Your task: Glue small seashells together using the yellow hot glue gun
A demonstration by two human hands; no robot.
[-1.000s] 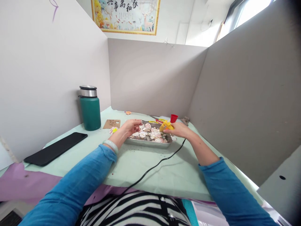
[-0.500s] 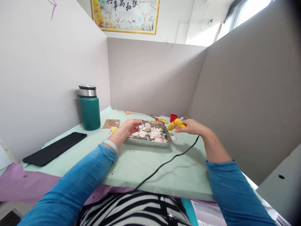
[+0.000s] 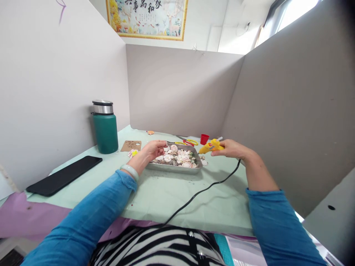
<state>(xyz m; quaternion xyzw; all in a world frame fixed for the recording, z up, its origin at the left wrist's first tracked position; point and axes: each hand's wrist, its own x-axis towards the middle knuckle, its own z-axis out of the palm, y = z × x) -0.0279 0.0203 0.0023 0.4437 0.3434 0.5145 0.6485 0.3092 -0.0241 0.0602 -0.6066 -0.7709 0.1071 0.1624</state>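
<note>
My right hand [image 3: 233, 148] is wrapped round a yellow hot glue gun [image 3: 210, 146], its nozzle pointing left at the tray's right rim. A black cord [image 3: 197, 194] runs from it down across the table to my lap. Over the left end of a metal tray [image 3: 177, 169] is my left hand [image 3: 154, 149], closed in a pinch. A small pale piece [image 3: 166, 143] shows at its fingertips, too small to name for certain. Heaped in the tray are many white and speckled seashells [image 3: 181, 157]; a few more shells [image 3: 204, 161] lie just outside its right side.
On the left stand a green bottle [image 3: 105, 133] and a flat black phone-like slab [image 3: 66, 174]. Behind the tray are scissors [image 3: 190, 142] and a red cup [image 3: 204, 139]. A brown card [image 3: 131, 146] and a yellow-centred flower [image 3: 133, 153] lie beside my left hand. Grey panels [image 3: 183, 88] enclose the table.
My right hand has moved slightly to the right with the glue gun, and the cord has shifted along with it. My left hand has stayed in place.
</note>
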